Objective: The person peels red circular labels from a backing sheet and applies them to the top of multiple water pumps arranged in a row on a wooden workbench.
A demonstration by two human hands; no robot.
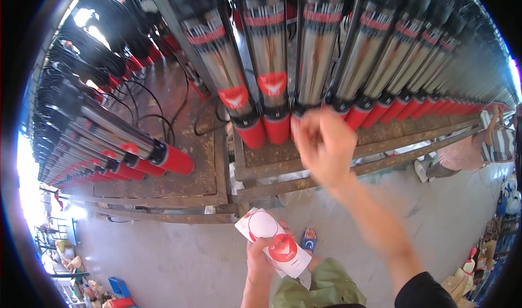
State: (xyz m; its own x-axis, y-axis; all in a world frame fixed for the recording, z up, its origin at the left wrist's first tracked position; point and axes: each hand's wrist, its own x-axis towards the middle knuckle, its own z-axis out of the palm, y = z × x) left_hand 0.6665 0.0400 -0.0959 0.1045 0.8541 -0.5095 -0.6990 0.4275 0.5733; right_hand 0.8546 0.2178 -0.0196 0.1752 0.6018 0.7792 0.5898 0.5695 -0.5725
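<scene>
My left hand (pixel 261 253) holds a folded stack of white label sheets (pixel 291 265) low in front of me. A red round sticker (pixel 282 248) shows on the top sheet beside a round blank patch. Blurred and with fingers curled, my right hand (pixel 328 147) is before the lower end of a steel cylinder (pixel 313 71), probably a submersible pump. Whether a sticker is between its fingers cannot be seen. Left of it, a second cylinder (pixel 269 51) bears a red round sticker (pixel 272 83), and the cylinder beyond bears another (pixel 233 97). The cylinder before my right hand shows no such sticker on its visible face.
The cylinders, with red ends, lean in a long row on a worn wooden bench (pixel 269 165). Another row (pixel 138 145) leans on the left bench (pixel 200 185), among black cables (pixel 155 116). A person (pixel 461 153) is at the far right. Boxes (pixel 454 285) lie along the right edge.
</scene>
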